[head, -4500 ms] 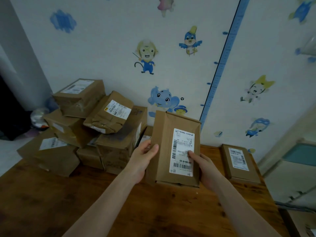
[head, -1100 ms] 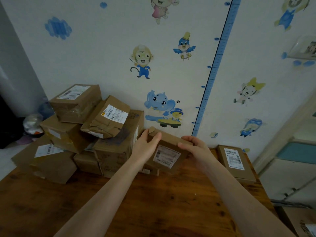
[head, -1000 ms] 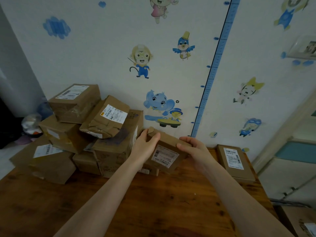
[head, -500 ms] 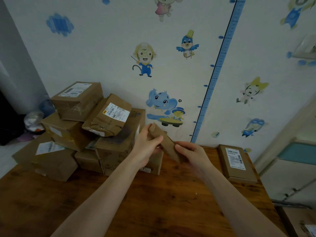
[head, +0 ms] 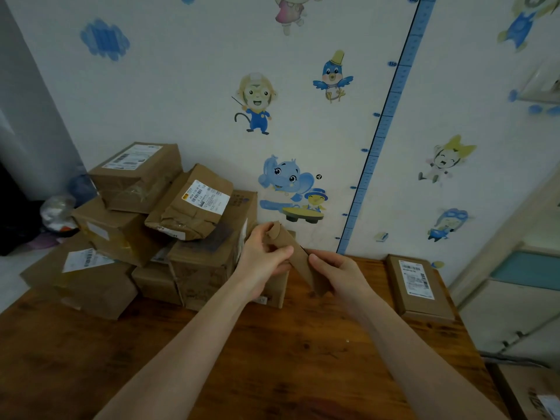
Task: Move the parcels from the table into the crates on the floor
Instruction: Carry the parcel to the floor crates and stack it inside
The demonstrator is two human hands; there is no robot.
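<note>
Both hands pinched the thin parcel [head: 298, 256] edge-on above the wooden table [head: 272, 359], left hand [head: 263, 257] high, right hand [head: 341, 275] low, and it wanted a firm hold for the swing toward what was probably a crate [head: 516, 388].

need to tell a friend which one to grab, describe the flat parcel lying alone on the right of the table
Find the wooden table against the wall with the blue height chart. Right of the chart's foot, at the table's far right corner, lies a thin flat parcel, white label up. The heap of parcels sits at the left; this one lies alone.
</note>
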